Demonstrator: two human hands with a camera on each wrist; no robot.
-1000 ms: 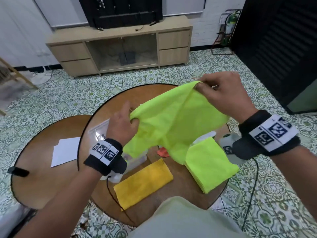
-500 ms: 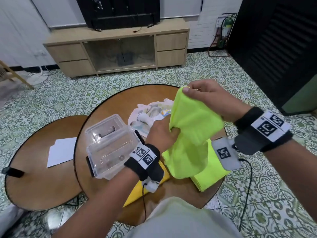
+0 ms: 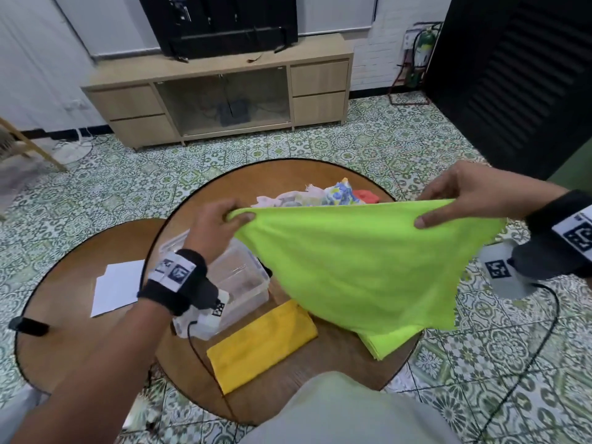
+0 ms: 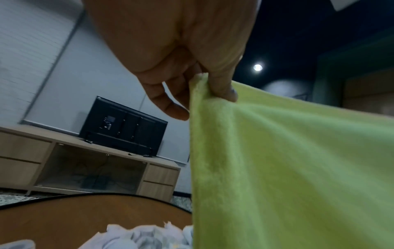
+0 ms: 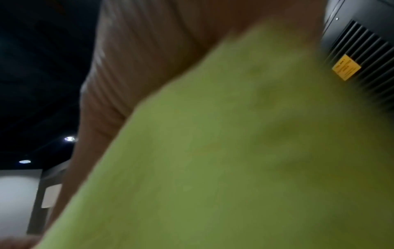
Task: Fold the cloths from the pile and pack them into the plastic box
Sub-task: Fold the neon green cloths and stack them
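Note:
A lime-green cloth [image 3: 352, 267] hangs stretched in the air between both hands above the round table [image 3: 336, 363]. My left hand [image 3: 221, 219] pinches its left top corner; in the left wrist view the thumb and fingers [image 4: 221, 87] clamp the edge of the cloth [image 4: 287, 168]. My right hand [image 3: 448, 203] pinches the right top corner, and the cloth [image 5: 213, 168] fills the blurred right wrist view. The clear plastic box [image 3: 237, 283] stands under my left wrist. The pile of unfolded cloths [image 3: 323, 197] lies at the table's far side, partly hidden by the green cloth.
A folded yellow cloth [image 3: 262, 341] lies at the table's near edge. A folded lime-green cloth [image 3: 390, 341] lies to its right, partly covered. A lower round table [image 3: 64, 315] on the left carries white paper [image 3: 115, 286]. A TV cabinet [image 3: 221, 91] stands beyond.
The hands have moved apart from the bunched cloth and now stretch it wide by its top edge. The left hand went left, the right hand went right.

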